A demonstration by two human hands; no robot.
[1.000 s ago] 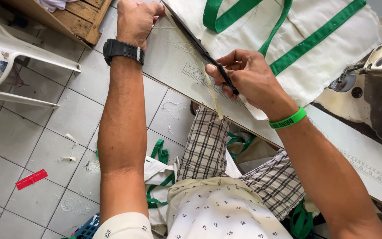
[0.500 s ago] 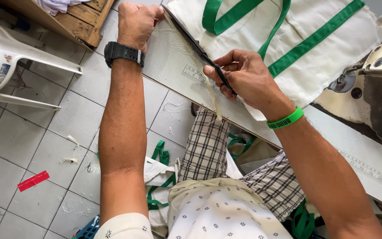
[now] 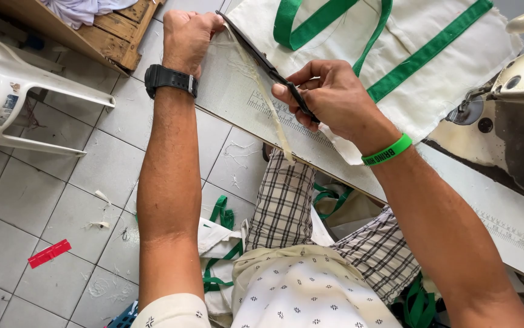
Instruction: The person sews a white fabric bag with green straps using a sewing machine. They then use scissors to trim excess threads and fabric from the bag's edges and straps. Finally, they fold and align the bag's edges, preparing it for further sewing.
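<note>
no screens or signs around me, and little that counts as a label. a small rectangular sticker (image 3: 8, 109), pale with bluish and dark patches, sits on the side of the white plastic chair (image 3: 25, 85) at my far left. down on the tiled floor (image 3: 43, 182) lies a flat red tag-like strip (image 3: 49, 253), slanted, well apart from the chair; any print on it is too small to tell.

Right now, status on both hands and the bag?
Left hand fisted on bag edge. Right hand gripping scissors along it. Cream bag on table; frayed strip dangling.
</note>
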